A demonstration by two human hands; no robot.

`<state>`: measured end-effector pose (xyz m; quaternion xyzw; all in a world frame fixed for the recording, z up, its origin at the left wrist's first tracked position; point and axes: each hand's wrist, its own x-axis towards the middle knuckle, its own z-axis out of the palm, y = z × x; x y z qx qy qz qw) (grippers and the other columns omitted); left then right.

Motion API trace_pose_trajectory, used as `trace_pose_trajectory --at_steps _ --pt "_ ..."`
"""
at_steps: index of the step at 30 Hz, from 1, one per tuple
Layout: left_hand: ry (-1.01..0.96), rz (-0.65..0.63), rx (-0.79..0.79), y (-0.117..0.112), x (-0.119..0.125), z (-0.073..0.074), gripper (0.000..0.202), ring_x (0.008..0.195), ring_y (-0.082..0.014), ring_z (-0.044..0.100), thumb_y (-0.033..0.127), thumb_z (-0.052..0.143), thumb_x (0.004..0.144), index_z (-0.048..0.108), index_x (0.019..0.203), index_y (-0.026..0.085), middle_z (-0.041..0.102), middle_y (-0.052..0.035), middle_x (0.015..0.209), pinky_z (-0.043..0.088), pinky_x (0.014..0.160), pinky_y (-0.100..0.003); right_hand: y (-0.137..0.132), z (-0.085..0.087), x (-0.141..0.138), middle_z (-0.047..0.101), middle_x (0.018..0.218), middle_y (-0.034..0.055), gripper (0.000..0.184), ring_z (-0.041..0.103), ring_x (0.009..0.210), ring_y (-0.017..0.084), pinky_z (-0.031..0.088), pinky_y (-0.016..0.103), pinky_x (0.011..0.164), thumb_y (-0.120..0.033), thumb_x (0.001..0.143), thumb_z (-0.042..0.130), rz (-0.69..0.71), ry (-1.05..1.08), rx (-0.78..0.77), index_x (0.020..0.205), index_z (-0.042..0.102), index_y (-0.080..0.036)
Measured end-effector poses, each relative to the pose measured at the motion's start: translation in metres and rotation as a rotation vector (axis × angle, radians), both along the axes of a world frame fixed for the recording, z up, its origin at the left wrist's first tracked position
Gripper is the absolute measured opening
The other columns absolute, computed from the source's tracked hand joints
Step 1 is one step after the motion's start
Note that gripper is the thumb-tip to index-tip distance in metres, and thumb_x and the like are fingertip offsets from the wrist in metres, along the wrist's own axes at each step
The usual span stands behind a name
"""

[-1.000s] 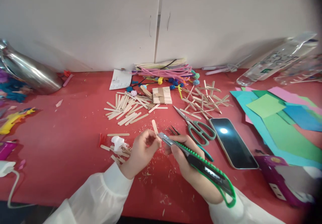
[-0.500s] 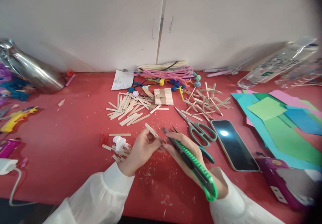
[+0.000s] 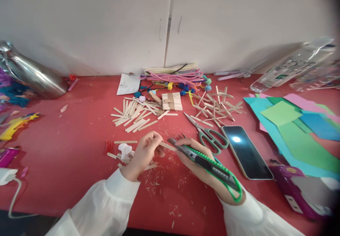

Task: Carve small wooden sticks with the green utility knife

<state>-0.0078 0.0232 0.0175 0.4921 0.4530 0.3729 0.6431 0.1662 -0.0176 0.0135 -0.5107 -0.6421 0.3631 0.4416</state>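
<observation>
My left hand (image 3: 147,151) pinches one end of a wooden craft stick (image 3: 168,146), which points right toward my other hand. My right hand (image 3: 198,161) is wrapped round a green and black box cutter (image 3: 209,166), its blade end close to the stick's right part. Whether my right fingertips touch the stick, I cannot tell. Fine wood shavings (image 3: 154,190) lie on the red table (image 3: 87,158) beneath my hands. Beside my left wrist are a crumpled white tissue (image 3: 125,151) and several loose sticks. Grey-green scissors (image 3: 209,135) lie just beyond my right hand.
A pile of craft sticks (image 3: 134,114) and a stick bundle (image 3: 172,101) lie ahead, with pink pipe cleaners (image 3: 175,76) behind. At right are a phone (image 3: 245,153), coloured paper (image 3: 300,133) and a plastic bottle (image 3: 289,68). A steel jug (image 3: 37,73) stands far left.
My left hand has shifted slightly left and turned, now gripping the stick by its end. The stick points right instead of up and left. The box cutter's handle has swung lower to the right.
</observation>
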Motion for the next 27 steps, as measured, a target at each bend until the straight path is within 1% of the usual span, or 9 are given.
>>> trace_pose_trajectory --at_steps 3,7,11,13,16,19,23,25,27 --pt "0.085 -0.055 0.06 0.005 -0.004 -0.002 0.025 0.047 -0.0076 0.047 0.039 0.052 0.083 0.049 0.072 0.017 0.05 0.0041 0.056 0.038 0.05 -0.02 0.001 0.001 0.006 0.061 0.074 -0.002 0.011 0.056 0.057 0.01 0.048 0.021 0.053 -0.028 0.081 0.057 -0.034 0.015 -0.044 0.092 0.056 -0.024" --pt "0.128 -0.229 0.008 0.003 -0.005 0.0 0.021 0.05 -0.0085 0.048 0.038 0.054 0.081 0.055 0.082 0.016 0.05 0.0033 0.059 0.036 0.05 -0.02 0.002 0.008 0.008 0.06 0.078 -0.0011 0.014 0.056 0.062 0.012 0.049 0.024 0.059 -0.029 0.082 0.057 -0.117 -0.008 -0.036 0.095 0.056 -0.024" --pt "0.265 -0.338 -0.019 0.001 -0.005 0.003 0.023 0.048 -0.0086 0.045 0.034 0.05 0.082 0.053 0.067 0.017 0.049 0.0031 0.056 0.032 0.047 -0.02 0.004 0.008 0.005 0.061 0.076 -0.0011 0.01 0.057 0.063 0.013 0.048 0.024 0.061 -0.026 0.081 0.058 -0.218 -0.038 0.048 0.09 0.057 -0.022" --pt "0.322 -0.346 0.026 0.001 -0.005 0.004 0.026 0.049 -0.0093 0.046 0.032 0.046 0.083 0.05 0.063 0.017 0.049 0.0024 0.056 0.033 0.047 -0.02 0.004 0.003 0.005 0.062 0.076 -0.0013 0.011 0.057 0.061 0.012 0.048 0.023 0.06 -0.026 0.08 0.058 -0.212 -0.035 0.085 0.091 0.058 -0.023" --pt "0.384 -0.359 0.091 0.003 -0.007 0.005 0.031 0.048 -0.0099 0.046 0.037 0.043 0.085 0.049 0.062 0.017 0.05 0.0017 0.057 0.033 0.047 -0.021 0.005 -0.005 0.006 0.064 0.08 -0.0004 0.015 0.058 0.063 0.013 0.048 0.024 0.061 -0.026 0.081 0.056 -0.15 -0.053 0.039 0.095 0.059 -0.023" --pt "0.444 -0.375 0.089 0.003 -0.008 0.006 0.037 0.044 -0.01 0.045 0.041 0.041 0.086 0.046 0.058 0.017 0.048 0.0024 0.051 0.035 0.048 -0.022 0.005 -0.006 0.008 0.063 0.086 0.0012 0.02 0.06 0.07 0.015 0.049 0.026 0.066 -0.026 0.081 0.057 -0.166 -0.085 0.054 0.1 0.057 -0.023" --pt "0.452 -0.276 0.115 0.003 -0.009 0.005 0.031 0.042 -0.0104 0.045 0.038 0.037 0.089 0.047 0.067 0.019 0.045 0.0052 0.045 0.034 0.046 -0.021 0.001 0.009 0.009 0.061 0.084 0.001 0.025 0.06 0.069 0.015 0.049 0.026 0.067 -0.025 0.081 0.057 -0.21 -0.071 0.091 0.105 0.052 -0.022" --pt "0.463 -0.236 0.158 0.003 -0.01 0.004 0.024 0.042 -0.0105 0.043 0.036 0.037 0.089 0.05 0.08 0.019 0.042 0.0066 0.046 0.032 0.045 -0.02 -0.002 0.018 0.008 0.062 0.078 0.0008 0.016 0.059 0.063 0.014 0.049 0.024 0.059 -0.024 0.084 0.052 -0.153 -0.124 0.017 0.099 0.056 -0.022" --pt "0.483 -0.235 0.186 0.003 -0.01 0.003 0.024 0.042 -0.0103 0.041 0.036 0.036 0.09 0.052 0.087 0.019 0.04 0.007 0.047 0.029 0.044 -0.02 -0.004 0.021 0.007 0.064 0.078 0.0011 0.014 0.061 0.062 0.013 0.049 0.022 0.057 -0.02 0.082 0.052 -0.066 -0.186 0.069 0.095 0.058 -0.022"
